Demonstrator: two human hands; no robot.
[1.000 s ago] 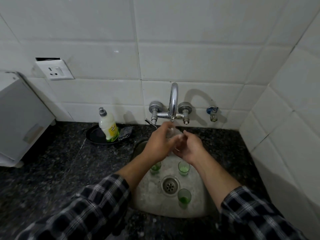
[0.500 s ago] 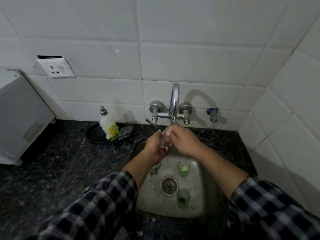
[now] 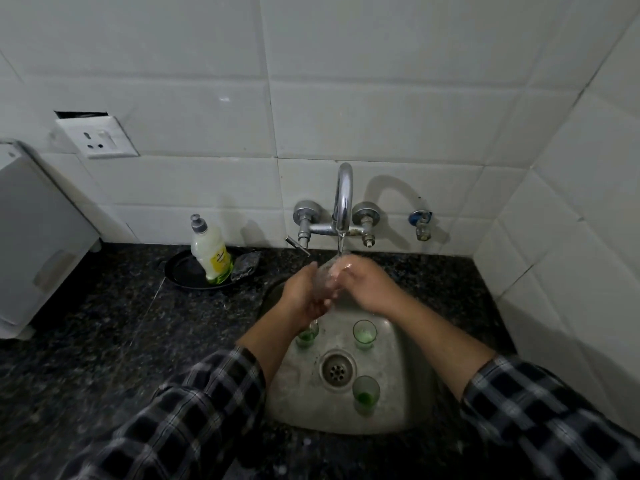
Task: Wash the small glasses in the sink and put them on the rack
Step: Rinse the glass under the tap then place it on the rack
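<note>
L hand & R hand both curl round 1 clear glass under the tap stream, over the sink. 3 green-tinged glasses stand upright in the basin round the drain. 1 soap bottle sits on the surface, left.

A dish-soap bottle stands in a black dish beside a dark scouring pad on the speckled granite counter, left of centre. A white wall socket sits upper left, a white appliance at the left edge, and a blue-capped valve on the white tiles right of centre.
</note>
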